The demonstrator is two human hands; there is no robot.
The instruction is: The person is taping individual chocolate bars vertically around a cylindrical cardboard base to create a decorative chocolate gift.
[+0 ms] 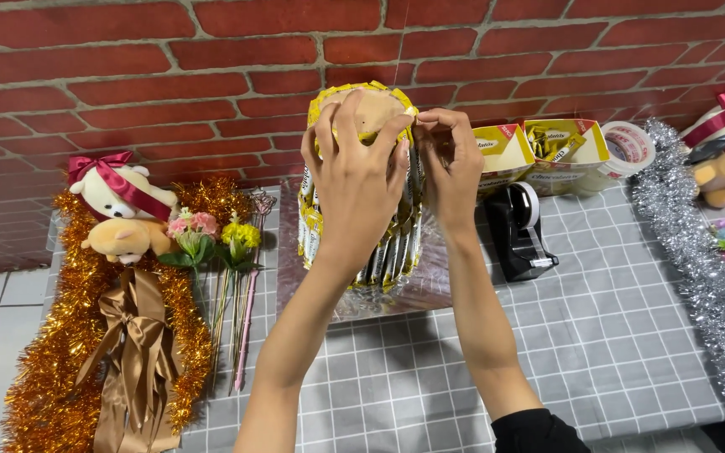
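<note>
head view: left hand spread flat over the top and front of an upright tower of yellow-and-white sachets, fingers apart, pressing not pinching. right hand just beside at the tower's upper right edge, fingertips bunched together on the rim, possibly on tape, too small to tell. tower standing on a silver base board, long axis vertical, straight ahead of both hands, left nearer its middle. black tape dispenser near to the right; gold tinsel with bear well apart left.
</note>
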